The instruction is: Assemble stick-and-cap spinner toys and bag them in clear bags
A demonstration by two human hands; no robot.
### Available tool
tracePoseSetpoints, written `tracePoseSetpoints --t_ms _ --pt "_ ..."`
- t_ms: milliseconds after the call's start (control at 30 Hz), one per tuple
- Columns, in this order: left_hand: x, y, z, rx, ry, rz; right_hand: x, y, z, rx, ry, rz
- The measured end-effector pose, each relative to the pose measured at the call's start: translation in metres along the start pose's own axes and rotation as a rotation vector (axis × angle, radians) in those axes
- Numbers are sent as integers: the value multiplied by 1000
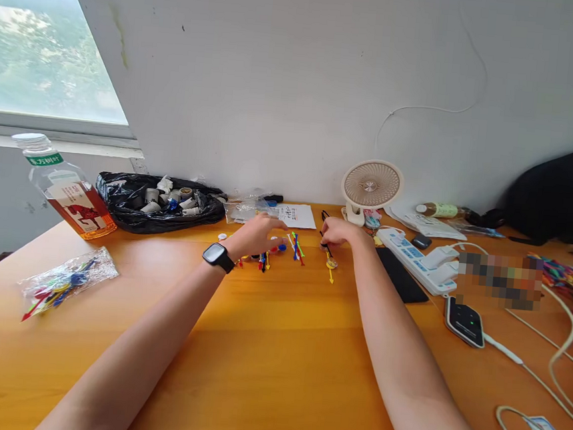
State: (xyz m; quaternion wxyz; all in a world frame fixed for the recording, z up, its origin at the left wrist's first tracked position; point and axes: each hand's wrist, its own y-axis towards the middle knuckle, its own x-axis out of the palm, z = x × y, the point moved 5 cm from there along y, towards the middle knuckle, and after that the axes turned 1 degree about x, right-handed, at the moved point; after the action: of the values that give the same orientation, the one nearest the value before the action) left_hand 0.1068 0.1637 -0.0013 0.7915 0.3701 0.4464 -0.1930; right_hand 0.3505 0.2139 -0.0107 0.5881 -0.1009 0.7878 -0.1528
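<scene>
My right hand (340, 232) is closed in a pinch on a thin black plastic stick (327, 249), just above the table (275, 348). Close under those fingers lies a yellow plastic arrow (331, 270) with a small clear round piece beside it. My left hand (259, 235), with a black watch on the wrist, reaches over a loose group of small coloured plastic pieces; its fingers are stretched out and apart, and I see nothing held. Among the pieces are dark and yellow arrows (268, 260). Between my hands lie blue, green, white and red arrows (296, 246).
At left are a tilted-looking drink bottle (77, 205), a bag of coloured parts (67, 283) and a black plastic bag (158, 220) of grey pieces. A clip fan (372, 184) stands behind. A power strip (415, 261), black pad (400, 276), phone-like device (464, 321) and cables are at right.
</scene>
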Motion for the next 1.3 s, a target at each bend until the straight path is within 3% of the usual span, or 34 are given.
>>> tracePoseSetpoints --t_ms 133,233,367,533,733,900,1000,1133,1300 --pt "-33 4 -1 -70 -127 156 -20 -10 -8 -106 131 115" --pt "-47 7 7 -95 -233 212 -30 -27 -30 -289 363 148" --pt "-52 11 25 -48 -388 262 -32 -56 -74 -658 858 6" --pt "-58 12 30 -44 -459 337 -28 -71 -100 -784 953 -60" --pt "-49 12 26 -32 -552 230 -16 -66 -99 -747 803 -95" --pt "-32 12 21 -37 -549 77 0 -64 -99 -715 628 -231" --pt "-26 11 13 -69 -546 57 3 -59 -95 -662 615 -212" --pt "-15 7 7 -127 -599 -38 6 -43 -79 -433 413 -57" --pt "15 1 24 -5 -459 -307 20 -18 -62 -210 117 -42"
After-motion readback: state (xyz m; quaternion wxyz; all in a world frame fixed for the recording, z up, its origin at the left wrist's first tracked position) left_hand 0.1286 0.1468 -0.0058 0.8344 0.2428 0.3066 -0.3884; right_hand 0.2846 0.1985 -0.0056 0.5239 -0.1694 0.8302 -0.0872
